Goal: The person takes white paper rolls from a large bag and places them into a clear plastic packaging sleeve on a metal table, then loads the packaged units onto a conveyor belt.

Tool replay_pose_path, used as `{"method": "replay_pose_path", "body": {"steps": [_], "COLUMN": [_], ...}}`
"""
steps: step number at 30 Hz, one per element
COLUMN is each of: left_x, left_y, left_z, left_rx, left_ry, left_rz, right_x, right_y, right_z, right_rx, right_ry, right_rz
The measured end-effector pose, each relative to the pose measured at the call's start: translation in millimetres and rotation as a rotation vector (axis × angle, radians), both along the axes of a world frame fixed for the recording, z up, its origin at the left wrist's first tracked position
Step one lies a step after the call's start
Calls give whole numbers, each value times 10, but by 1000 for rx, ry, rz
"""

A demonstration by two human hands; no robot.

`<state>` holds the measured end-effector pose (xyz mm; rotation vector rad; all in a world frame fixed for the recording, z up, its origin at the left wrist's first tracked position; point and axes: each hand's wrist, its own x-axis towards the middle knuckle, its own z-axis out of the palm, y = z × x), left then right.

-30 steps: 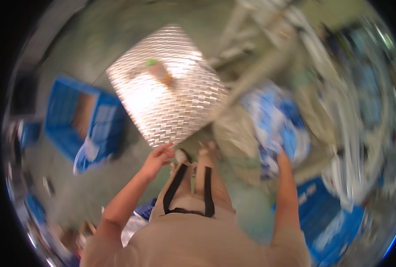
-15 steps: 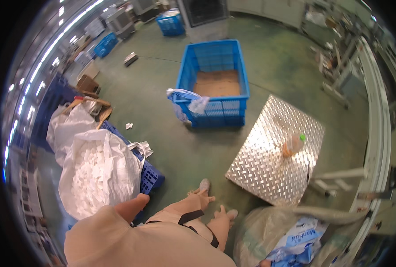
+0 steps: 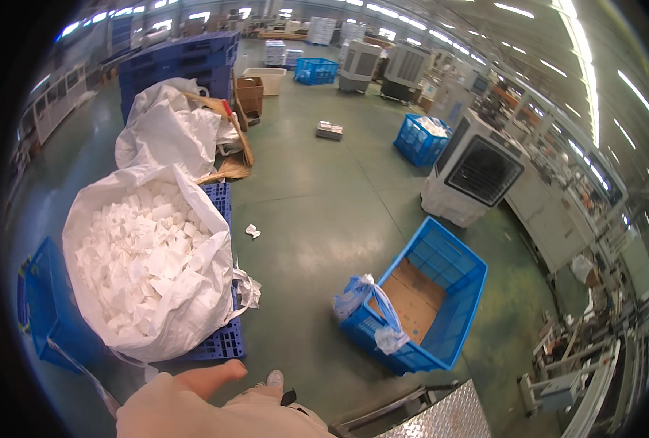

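Note:
My left hand (image 3: 229,371) hangs low by my side, just off the near corner of a blue plastic pallet (image 3: 231,337). Its fingers are too foreshortened to make out, and no object shows in it. Closest to it stands a large white woven sack (image 3: 200,321), wide at the mouth and full of small white pieces (image 3: 145,255). My right hand is out of the picture. Ahead to the right is a big blue crate (image 3: 452,350) with a brown sheet (image 3: 412,299) on its bottom and clear plastic bags (image 3: 388,337) tied on its rim.
A blue bin (image 3: 65,321) stands left of the sack. Behind it are another white sack (image 3: 167,131), brooms (image 3: 235,169) and stacked blue pallets (image 3: 182,62). An air cooler (image 3: 477,171) stands beyond the crate. A metal tread plate (image 3: 448,416) lies at the lower edge.
My view has swung left and up. The bottle, most of the tread plate and the blue printed bag have left the picture, as has the bit of my right hand near that bag.

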<state>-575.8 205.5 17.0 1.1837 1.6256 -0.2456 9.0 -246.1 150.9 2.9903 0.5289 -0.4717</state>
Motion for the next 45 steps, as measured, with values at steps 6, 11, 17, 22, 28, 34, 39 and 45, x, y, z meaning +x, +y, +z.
{"method": "replay_pose_path", "body": {"steps": [6,11,17,22,28,34,39,45], "left_x": [-353,-18,-473,-509,-643,-943,-1493,-2127], "left_y": [1251,2406,3686,4709,5017,6397,9538,12853], "left_z": [-67,63,-81,297,-382,-537,-29,296], "left_rx": [310,557,371,96,205,73,92,478], "left_ry": [10,-43,-350,-135,377,336,387,-49], "left_rz": [591,716,1090,1221,-432,-191,-241,846], "right_x": [-794,-985,-4,-395,-1709,-1925,-1443,-1306], "right_y": [3561,5565,7434,10395,13334,15019,15280,15652], "right_z": [-1395,-1570,-1520,-382,390,-1070,-1848,-2604], "right_rx": [75,-46,-123,409,465,303,-396,-426], "right_ry": [537,668,504,303,543,562,803,871], "right_rz": [396,546,690,873,1080,1181,737,346]}}
